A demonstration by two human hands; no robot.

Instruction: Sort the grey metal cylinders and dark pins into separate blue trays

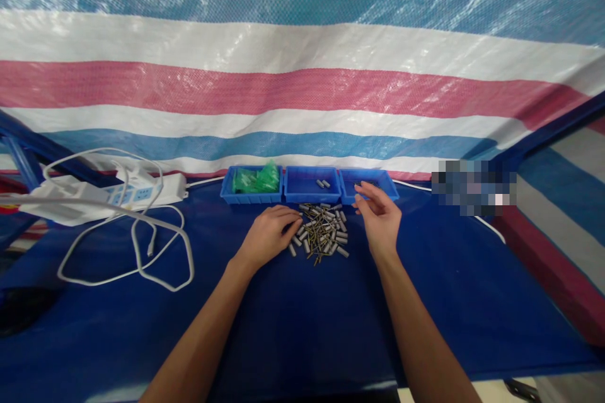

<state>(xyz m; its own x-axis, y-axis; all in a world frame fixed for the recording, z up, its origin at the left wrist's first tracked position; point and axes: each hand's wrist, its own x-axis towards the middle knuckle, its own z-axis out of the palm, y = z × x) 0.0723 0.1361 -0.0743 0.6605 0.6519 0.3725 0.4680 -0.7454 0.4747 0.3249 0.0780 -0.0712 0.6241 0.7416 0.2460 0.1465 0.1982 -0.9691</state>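
A pile of small grey metal sleeves and thin dark screws (322,231) lies on the blue table cover (302,327). My left hand (269,234) rests palm down at the pile's left edge, fingers curled toward the pieces. My right hand (380,214) is raised at the pile's right, fingers pinched near the rim of the right blue tray (388,187); what it pinches is too small to name. Behind the pile stand three blue trays: the left tray (227,189) holds green plastic bags (258,179), the middle tray (302,187) a few grey sleeves.
A white power strip (137,190) with looping white cables (137,252) lies at the left. A striped red, white and blue tarp (302,88) hangs behind the table. A blue frame bar (548,132) slants at the right, and a dark object (21,308) sits at the far left.
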